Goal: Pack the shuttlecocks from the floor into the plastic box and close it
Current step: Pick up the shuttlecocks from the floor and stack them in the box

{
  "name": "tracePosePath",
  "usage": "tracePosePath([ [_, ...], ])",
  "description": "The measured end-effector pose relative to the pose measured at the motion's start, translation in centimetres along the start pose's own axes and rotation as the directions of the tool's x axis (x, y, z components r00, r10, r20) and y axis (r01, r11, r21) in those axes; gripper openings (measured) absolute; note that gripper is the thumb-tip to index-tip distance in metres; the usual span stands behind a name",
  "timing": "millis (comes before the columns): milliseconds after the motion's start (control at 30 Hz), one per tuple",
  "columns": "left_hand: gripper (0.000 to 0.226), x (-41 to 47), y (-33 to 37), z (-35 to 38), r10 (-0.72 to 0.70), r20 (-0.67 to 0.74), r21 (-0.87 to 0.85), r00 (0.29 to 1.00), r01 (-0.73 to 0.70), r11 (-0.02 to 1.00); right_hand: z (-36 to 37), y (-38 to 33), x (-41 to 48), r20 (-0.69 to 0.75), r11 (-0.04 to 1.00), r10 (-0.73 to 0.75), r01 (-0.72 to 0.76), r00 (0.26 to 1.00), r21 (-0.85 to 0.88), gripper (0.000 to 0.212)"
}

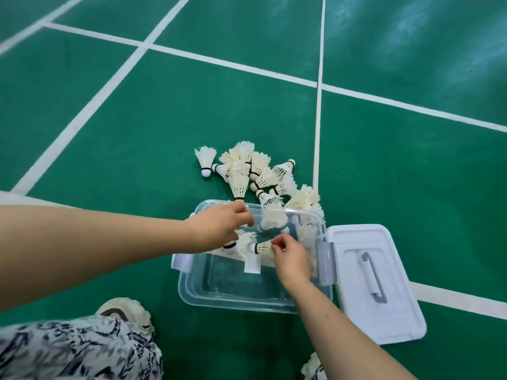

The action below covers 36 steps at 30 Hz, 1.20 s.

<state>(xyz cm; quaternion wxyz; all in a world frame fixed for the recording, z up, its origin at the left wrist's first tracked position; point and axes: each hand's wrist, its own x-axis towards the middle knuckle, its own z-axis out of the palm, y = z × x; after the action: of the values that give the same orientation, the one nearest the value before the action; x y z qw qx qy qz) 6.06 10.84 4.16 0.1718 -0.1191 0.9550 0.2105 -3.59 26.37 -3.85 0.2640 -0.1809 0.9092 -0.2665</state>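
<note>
A clear plastic box [247, 305] stands open on the green floor. Just beyond its far rim, several white feather shuttlecocks [260, 174] lie in a pile. A few more lie inside the box's far half. My right hand [290, 259] is over the box and pinches the feather skirt of a shuttlecock [263, 246] inside it. My left hand [219, 229] reaches over the far left rim with fingers curled. Its fingertips are at the cork of a floor shuttlecock [238, 187], and whether they grip it is unclear. The white lid [384, 325] lies beside the box on the right.
The lid has a grey handle [373, 278] facing up. One shuttlecock [205, 160] lies apart at the pile's left. White court lines cross the floor. My patterned clothing [68, 349] and a shoe [123, 311] fill the lower left.
</note>
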Motion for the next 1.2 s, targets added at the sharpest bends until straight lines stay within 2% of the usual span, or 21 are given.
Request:
tracePosePath([
  [233, 0.033, -0.3, -1.4, 0.1, 0.010, 0.005, -0.034, 1.000, -0.009, 0.999, 2.5, -1.1, 1.3, 0.160, 0.998, -0.005, -0.005, 0.987, 0.063, 0.023],
  [400, 0.040, -0.1, -1.5, -0.2, 0.038, -0.027, 0.034, 0.999, -0.037, 0.999, 2.7, -1.0, 2.1, 0.131, 0.998, 0.057, -0.059, 0.990, 0.013, 0.019],
  [533, 0.052, 0.2, -1.2, -0.2, 0.106, -0.042, 0.150, 0.994, -0.098, 0.984, 2.0, -1.2, 1.8, 0.104, 0.996, 0.062, -0.068, 0.993, 0.053, 0.019],
  [600, 0.055, 0.2, -1.0, -0.3, 0.107, -0.027, 0.167, 0.994, -0.101, 0.981, 1.3, -1.2, 1.3, 0.085, 0.989, 0.028, -0.040, 0.996, 0.144, 0.014],
  [667, 0.056, 0.0, -0.5, -0.6, 0.089, -0.025, 0.151, 0.996, -0.085, 0.985, 0.4, -1.4, 0.5, 0.085, 0.945, 0.010, -0.037, 0.996, 0.325, 0.012],
  [767, 0.064, -0.3, 0.5, -0.9, 0.049, -0.077, 0.088, 0.996, -0.042, 0.995, -1.5, -2.4, -0.5, 0.159, 0.738, -0.007, -0.102, 0.987, 0.667, 0.023],
  [800, 0.067, -0.3, 0.9, -1.2, 0.046, -0.104, 0.053, 0.994, -0.040, 0.998, -2.3, -2.9, -0.7, 0.186, 0.665, -0.014, -0.130, 0.982, 0.735, 0.024],
  [833, 0.069, -0.3, 1.5, -1.5, 0.046, -0.119, 0.012, 0.992, -0.045, 0.999, -3.0, -3.3, -0.9, 0.197, 0.642, -0.033, -0.130, 0.980, 0.756, 0.024],
  [900, 0.070, -0.2, 2.7, -2.4, 0.064, -0.108, -0.038, 0.992, -0.069, 0.997, -4.3, -4.4, -1.6, 0.183, 0.655, -0.102, -0.073, 0.978, 0.752, 0.027],
  [1033, 0.072, -0.4, 5.4, -4.0, 0.069, -0.106, 0.068, 0.992, -0.062, 0.996, -5.7, -5.5, -3.2, 0.063, 0.784, -0.224, 0.141, 0.973, 0.605, 0.063],
  [1100, 0.068, -0.7, 6.3, -4.3, 0.067, -0.128, 0.109, 0.990, -0.053, 0.993, -5.9, -5.5, -4.1, 0.000, 0.805, -0.248, 0.206, 0.969, 0.556, 0.066],
  [1200, 0.066, -0.6, 6.2, -3.6, 0.150, -0.146, 0.189, 0.978, -0.121, 0.975, -6.5, -5.2, -5.0, -0.033, 0.815, -0.268, 0.245, 0.963, 0.526, 0.062],
])
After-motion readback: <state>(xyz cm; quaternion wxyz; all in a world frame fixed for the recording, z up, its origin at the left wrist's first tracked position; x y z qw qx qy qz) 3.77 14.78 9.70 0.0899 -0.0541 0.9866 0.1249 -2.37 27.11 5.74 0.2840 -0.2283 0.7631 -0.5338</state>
